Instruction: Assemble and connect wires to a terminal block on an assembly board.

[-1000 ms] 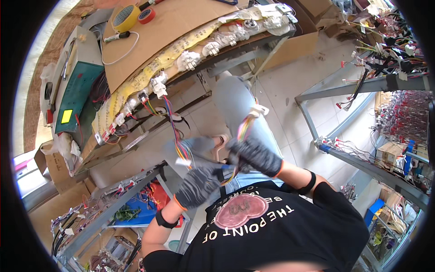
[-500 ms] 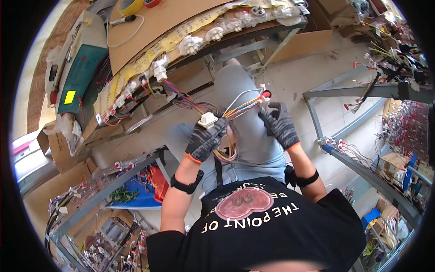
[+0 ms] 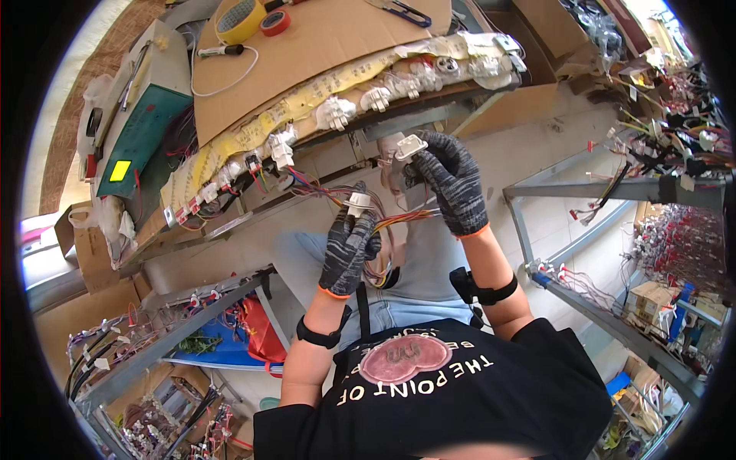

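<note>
My left hand [image 3: 349,249], in a dark knit glove, grips a small white plug connector [image 3: 358,202] with a bundle of coloured wires [image 3: 383,222] running from it. My right hand [image 3: 451,182], gloved the same way, holds a second white connector [image 3: 410,146] higher up, near the edge of the workbench. The wires loop between the two hands and down over my lap. Both hands are raised in front of a row of white connector fixtures [image 3: 337,113] along the bench edge.
A cardboard-covered workbench [image 3: 322,54] carries tape rolls [image 3: 241,19], a green device [image 3: 142,130] and a white cable. Metal racks [image 3: 613,192] hung with wire harnesses stand at right. A lower shelf [image 3: 184,322] with harnesses and a red bag sits at left.
Both hands have risen from my lap toward the bench edge. The right hand has lifted its connector higher, and the wire bundle has been drawn up between them.
</note>
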`<state>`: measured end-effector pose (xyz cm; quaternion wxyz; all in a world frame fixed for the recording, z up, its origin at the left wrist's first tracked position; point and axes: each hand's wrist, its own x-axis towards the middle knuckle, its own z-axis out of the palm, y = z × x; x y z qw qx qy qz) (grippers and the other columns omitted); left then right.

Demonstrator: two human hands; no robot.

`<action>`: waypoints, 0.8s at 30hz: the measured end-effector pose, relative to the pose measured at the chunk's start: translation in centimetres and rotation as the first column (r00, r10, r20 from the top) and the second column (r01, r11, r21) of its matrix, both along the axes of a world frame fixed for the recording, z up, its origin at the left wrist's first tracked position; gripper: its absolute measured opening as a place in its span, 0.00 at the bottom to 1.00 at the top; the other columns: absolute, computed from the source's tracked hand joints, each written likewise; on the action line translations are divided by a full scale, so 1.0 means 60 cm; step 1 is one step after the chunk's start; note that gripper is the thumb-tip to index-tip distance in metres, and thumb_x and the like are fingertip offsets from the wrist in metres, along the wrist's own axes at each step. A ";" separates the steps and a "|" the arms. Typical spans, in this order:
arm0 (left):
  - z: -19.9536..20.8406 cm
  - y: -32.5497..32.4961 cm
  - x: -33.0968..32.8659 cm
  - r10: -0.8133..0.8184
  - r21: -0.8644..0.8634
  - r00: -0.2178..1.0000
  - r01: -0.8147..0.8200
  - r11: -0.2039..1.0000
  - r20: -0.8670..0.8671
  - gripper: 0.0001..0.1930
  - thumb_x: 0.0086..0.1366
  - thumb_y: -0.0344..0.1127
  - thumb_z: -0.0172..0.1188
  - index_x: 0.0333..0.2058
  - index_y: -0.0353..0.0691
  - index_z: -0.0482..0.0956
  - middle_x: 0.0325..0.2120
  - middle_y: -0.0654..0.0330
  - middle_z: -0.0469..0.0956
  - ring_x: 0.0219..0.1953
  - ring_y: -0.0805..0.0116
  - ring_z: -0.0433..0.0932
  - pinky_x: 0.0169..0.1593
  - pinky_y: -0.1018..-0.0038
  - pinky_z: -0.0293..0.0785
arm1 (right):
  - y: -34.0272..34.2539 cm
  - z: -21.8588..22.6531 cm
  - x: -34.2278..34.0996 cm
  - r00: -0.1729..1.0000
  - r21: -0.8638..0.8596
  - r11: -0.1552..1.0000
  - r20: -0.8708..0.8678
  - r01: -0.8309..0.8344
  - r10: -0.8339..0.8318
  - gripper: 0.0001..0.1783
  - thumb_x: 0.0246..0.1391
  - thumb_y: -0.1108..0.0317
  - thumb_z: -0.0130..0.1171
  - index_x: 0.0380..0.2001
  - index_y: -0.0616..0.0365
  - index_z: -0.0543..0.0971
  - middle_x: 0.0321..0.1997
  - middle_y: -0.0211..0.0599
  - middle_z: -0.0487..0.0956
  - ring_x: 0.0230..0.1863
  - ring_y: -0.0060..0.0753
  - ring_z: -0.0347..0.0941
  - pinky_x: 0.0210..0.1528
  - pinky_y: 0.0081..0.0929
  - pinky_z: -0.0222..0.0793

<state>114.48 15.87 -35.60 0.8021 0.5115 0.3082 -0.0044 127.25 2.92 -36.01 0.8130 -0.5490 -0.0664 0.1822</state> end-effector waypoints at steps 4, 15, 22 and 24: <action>-0.003 0.004 0.026 0.099 0.056 0.995 -0.098 0.994 -0.022 0.09 0.62 0.39 0.50 0.34 0.40 0.72 0.17 0.70 0.68 0.14 0.83 0.65 0.14 0.85 0.59 | 0.034 0.008 0.020 0.997 -0.080 0.997 -0.075 -0.010 0.004 0.11 0.52 0.74 0.52 0.40 0.63 0.71 0.33 0.36 0.76 0.30 0.24 0.73 0.33 0.20 0.71; 0.014 0.008 0.103 0.345 -0.206 0.938 -0.345 0.916 -0.036 0.18 0.61 0.51 0.45 0.31 0.43 0.74 0.18 0.67 0.72 0.12 0.78 0.66 0.12 0.84 0.57 | 0.087 0.007 0.035 0.988 -0.059 0.986 0.014 0.155 -0.154 0.07 0.49 0.76 0.55 0.34 0.62 0.72 0.30 0.35 0.77 0.30 0.21 0.73 0.34 0.19 0.71; -0.004 -0.013 0.141 0.466 -0.283 0.880 -0.425 0.860 0.095 0.16 0.62 0.47 0.47 0.33 0.41 0.76 0.22 0.65 0.75 0.16 0.79 0.70 0.14 0.85 0.61 | 0.046 0.041 0.014 0.749 -0.269 0.848 0.630 0.456 -0.203 0.13 0.57 0.67 0.41 0.35 0.66 0.71 0.35 0.37 0.72 0.37 0.29 0.68 0.42 0.24 0.62; 0.001 -0.009 0.138 0.426 -0.361 0.903 -0.381 0.851 0.051 0.15 0.63 0.45 0.47 0.33 0.40 0.76 0.21 0.66 0.75 0.14 0.80 0.68 0.12 0.85 0.60 | -0.009 -0.005 -0.061 0.873 0.000 0.966 0.430 0.257 -0.232 0.08 0.54 0.71 0.44 0.34 0.62 0.71 0.32 0.42 0.73 0.30 0.36 0.69 0.34 0.30 0.64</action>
